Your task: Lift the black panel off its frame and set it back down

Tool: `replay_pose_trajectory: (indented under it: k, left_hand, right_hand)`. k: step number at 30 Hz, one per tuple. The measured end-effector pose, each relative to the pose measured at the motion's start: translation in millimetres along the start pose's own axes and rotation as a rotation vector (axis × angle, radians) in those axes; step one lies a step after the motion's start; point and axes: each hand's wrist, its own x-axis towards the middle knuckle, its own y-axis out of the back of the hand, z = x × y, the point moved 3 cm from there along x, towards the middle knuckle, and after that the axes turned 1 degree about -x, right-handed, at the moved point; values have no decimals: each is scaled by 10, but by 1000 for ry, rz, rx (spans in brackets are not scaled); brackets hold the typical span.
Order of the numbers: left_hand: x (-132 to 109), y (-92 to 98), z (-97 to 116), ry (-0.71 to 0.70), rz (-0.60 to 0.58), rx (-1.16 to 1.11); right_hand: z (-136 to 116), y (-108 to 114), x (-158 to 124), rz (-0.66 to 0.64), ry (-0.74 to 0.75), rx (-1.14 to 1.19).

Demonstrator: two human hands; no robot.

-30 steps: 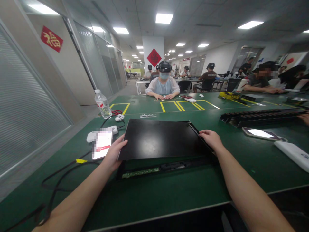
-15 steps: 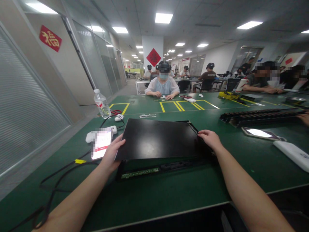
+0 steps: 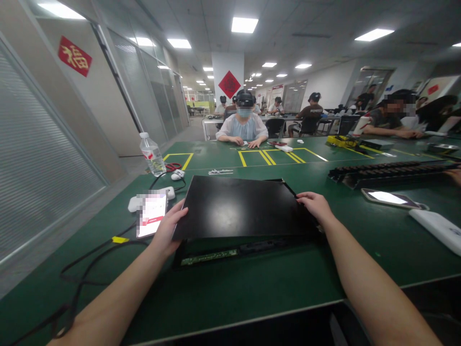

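Observation:
A flat, glossy black screen panel (image 3: 234, 206) is held tilted above a black frame (image 3: 266, 246). My left hand (image 3: 169, 228) is closed on the panel's left edge, thumb on top and the other fingers beneath. At the right edge my right hand (image 3: 316, 207) pinches with thumb and fingertips; the panel and the frame's side meet there, and whether it also grips the frame I cannot tell. A green circuit board strip (image 3: 209, 257) shows in the frame's near side, below the panel. Most of the frame is hidden under the panel.
On the green table (image 3: 252, 298), a lit phone (image 3: 153, 216), black cable (image 3: 81, 274) and water bottle (image 3: 151, 154) stand or lie left. Red scissors (image 3: 173, 166) lie behind. At right are another phone (image 3: 389, 198), a white power bank (image 3: 437, 230) and a long black part (image 3: 389, 174). A person (image 3: 243, 125) sits opposite.
The panel and both hands have shifted very slightly, and the glare on the panel looks a little different. Both hands keep their hold.

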Motion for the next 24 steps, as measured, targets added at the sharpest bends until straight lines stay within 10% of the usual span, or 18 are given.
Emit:
replay_pose_trajectory:
  k: [24]
  left_hand:
    - [22,8,-107,27,-7,-5]
  right_hand:
    - [-124,-1,-94,-47,111,-315]
